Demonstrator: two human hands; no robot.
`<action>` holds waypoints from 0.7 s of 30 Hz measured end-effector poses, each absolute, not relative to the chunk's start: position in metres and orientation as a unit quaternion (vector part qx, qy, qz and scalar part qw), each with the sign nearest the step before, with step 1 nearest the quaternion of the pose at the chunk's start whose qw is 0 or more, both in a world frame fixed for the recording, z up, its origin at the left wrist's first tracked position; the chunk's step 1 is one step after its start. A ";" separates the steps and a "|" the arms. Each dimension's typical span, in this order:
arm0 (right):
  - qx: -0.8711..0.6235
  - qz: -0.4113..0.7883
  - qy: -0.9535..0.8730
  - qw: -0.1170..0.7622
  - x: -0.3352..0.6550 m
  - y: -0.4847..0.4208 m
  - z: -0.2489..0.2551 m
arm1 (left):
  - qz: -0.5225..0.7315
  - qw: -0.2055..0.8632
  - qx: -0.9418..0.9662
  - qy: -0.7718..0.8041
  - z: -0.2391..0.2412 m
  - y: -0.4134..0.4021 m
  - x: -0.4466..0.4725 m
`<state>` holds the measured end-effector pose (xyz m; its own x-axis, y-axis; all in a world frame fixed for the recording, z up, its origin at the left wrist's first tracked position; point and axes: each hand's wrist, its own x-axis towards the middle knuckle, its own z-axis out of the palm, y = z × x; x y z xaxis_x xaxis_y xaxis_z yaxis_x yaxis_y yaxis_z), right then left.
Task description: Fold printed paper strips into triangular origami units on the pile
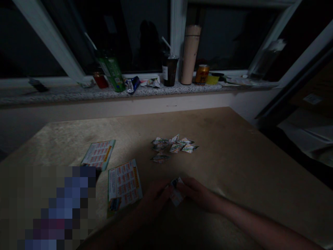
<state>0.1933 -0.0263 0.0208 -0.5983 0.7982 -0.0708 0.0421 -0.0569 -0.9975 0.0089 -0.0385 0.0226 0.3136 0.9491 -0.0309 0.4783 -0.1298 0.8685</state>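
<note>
Near the front of the table, my left hand [159, 194] and my right hand [195, 192] meet around a small folded piece of printed paper [177, 196]. The fingers of both hands pinch it, one hand on each side; dim light hides the finer folds. Beyond the hands lies a group of small pointed folded paper pieces [177, 147] with printed sides. To the left of my left hand, a printed sheet [125, 184] with rows of red marks lies flat. A second similar sheet [98, 153] is farther back on the left.
A pixelated area covers the table's lower left. Along the stone windowsill [145, 91] stand a green bottle [112, 73], a red jar [100, 80], a dark cup with a straw [170, 71], a tall pinkish flask [190, 55] and a golden can [202, 75]. Crumpled wrappers [133, 84] lie between them.
</note>
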 end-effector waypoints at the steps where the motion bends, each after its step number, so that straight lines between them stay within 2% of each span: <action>1: -0.337 0.635 -0.629 0.295 0.193 -0.027 0.021 | 0.280 0.419 0.698 0.509 0.022 -0.038 0.009; 12: -0.340 0.591 -0.671 0.290 0.191 -0.031 0.027 | 0.257 0.451 0.713 0.472 0.033 -0.038 0.013; 18: -0.322 0.605 -0.665 0.296 0.190 -0.031 0.024 | 0.265 0.444 0.697 0.497 0.024 -0.041 0.009; 21: -0.335 0.574 -0.687 0.294 0.190 -0.032 0.025 | 0.257 0.432 0.707 0.497 0.025 -0.039 0.010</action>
